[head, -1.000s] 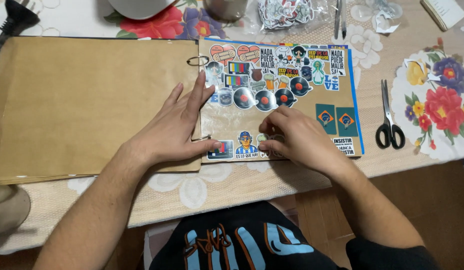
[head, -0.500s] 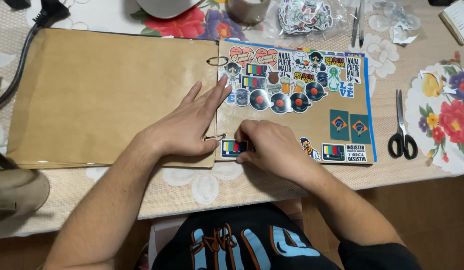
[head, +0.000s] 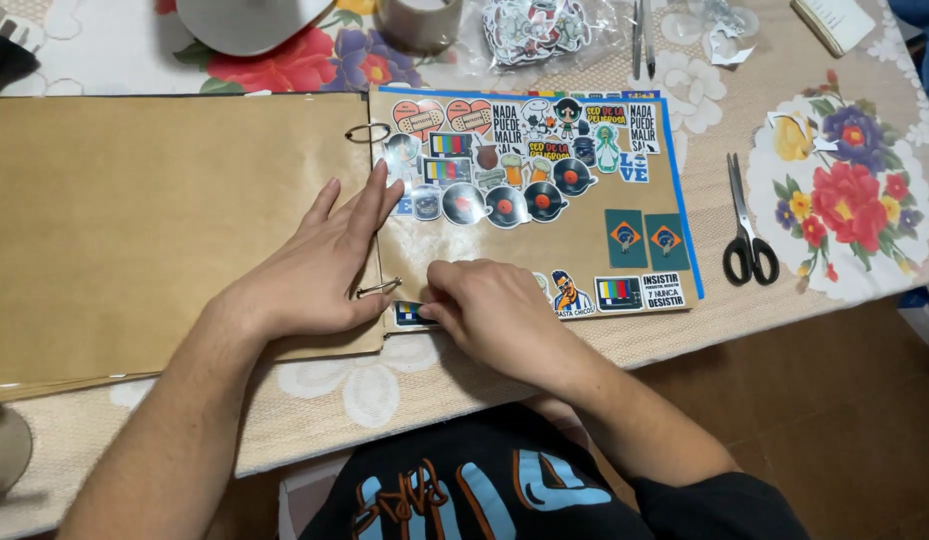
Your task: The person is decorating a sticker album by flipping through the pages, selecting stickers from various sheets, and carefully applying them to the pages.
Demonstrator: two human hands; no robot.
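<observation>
An open ring-bound album of brown paper lies on the table. Its right page [head: 574, 245] carries several colourful stickers. My left hand [head: 319, 265] lies flat with spread fingers across the spine, beside the lower metal ring [head: 377, 290]. My right hand [head: 489, 310] has its fingers curled down on a small rectangular sticker [head: 409, 313] at the page's bottom left corner; most of that sticker is hidden under the fingertips. The left page [head: 134, 220] is plain brown.
Black-handled scissors [head: 746, 225] lie right of the album on the flowered tablecloth. At the far edge are a bag of loose stickers [head: 534, 25], a roll of tape [head: 419, 20], tweezers [head: 641, 35] and a grey round object [head: 249, 20]. The table's front edge is close.
My right hand has slid left along the page's bottom edge, uncovering the figure sticker and the striped one. My left hand has stayed on the spine. The camera view has shifted slightly.
</observation>
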